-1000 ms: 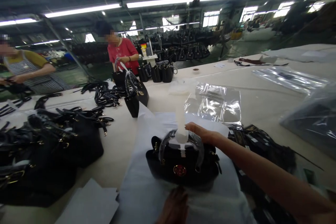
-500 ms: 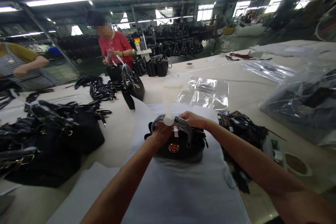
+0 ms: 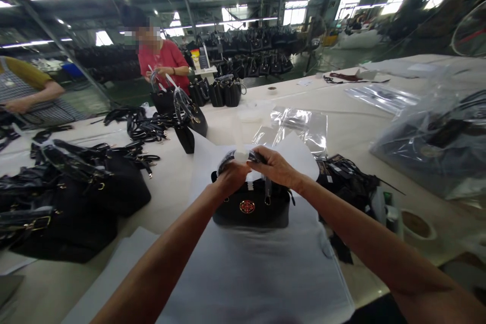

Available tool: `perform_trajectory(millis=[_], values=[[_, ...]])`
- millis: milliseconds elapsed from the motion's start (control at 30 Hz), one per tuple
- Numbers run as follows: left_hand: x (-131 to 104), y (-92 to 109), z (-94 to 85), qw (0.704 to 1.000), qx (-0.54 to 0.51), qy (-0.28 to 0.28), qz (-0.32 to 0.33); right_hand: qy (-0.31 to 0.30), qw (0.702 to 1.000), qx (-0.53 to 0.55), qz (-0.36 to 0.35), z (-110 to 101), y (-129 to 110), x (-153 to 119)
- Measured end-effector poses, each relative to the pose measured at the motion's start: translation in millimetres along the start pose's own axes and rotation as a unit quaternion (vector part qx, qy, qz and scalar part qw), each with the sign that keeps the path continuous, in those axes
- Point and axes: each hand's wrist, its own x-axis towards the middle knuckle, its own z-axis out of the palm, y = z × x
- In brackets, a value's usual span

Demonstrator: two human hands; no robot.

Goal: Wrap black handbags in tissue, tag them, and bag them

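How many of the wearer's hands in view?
2: left hand and right hand, both at the wrapped handles of the black handbag; some fingers are hidden.

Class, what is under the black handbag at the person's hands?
White sheeting lies under the handbag, on the pale table. Whatever sits directly beneath its base is covered.

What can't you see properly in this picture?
All in the head view:
Parts of the handles: covered by the left hand and right hand.
The black handbag's back: hidden by its front.
The emblem's pattern: too small.
The yellow-sleeved person's head: cut off by the left edge.
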Motion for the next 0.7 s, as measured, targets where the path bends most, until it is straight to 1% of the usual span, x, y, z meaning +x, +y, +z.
perform_trajectory(millis=[167, 300, 333, 400, 467, 500, 567, 600, 667, 700], values=[[-19, 5, -9.0, 0.999, 0.015, -0.021, 0.037, 0.004, 1.0, -0.019, 0.014, -2, 0, -3], [-37, 6, -8.9, 0.991, 0.048, -0.096, 0.084, 0.015, 0.999, -0.039, 0.023, -2, 0, -4], [-41, 6, -6.4, 0.987, 0.059, -0.111, 0.1, 0.016, 0.998, -0.046, 0.025, -2, -1, -3], [-50, 7, 2.5, 0.98, 0.078, -0.122, 0.135, 0.011, 0.998, -0.061, 0.027, -2, -3, -3], [-59, 10, 15.8, 0.974, 0.101, -0.11, 0.173, 0.006, 0.997, -0.072, 0.026, -4, -6, -5], [-65, 11, 23.5, 0.97, 0.116, -0.097, 0.19, 0.014, 0.996, -0.082, 0.016, -6, -8, -9], [-75, 14, 38.7, 0.965, 0.148, -0.064, 0.208, 0.057, 0.991, -0.122, -0.027, -9, -10, -26], [-80, 15, 45.6, 0.963, 0.166, -0.045, 0.207, 0.085, 0.984, -0.149, -0.053, -10, -9, -40], [-87, 16, 57.1, 0.96, 0.194, -0.003, 0.2, 0.14, 0.967, -0.195, -0.084, -8, 0, -79], [-90, 16, 61.5, 0.959, 0.203, 0.017, 0.198, 0.163, 0.961, -0.21, -0.075, -5, 9, -102]])
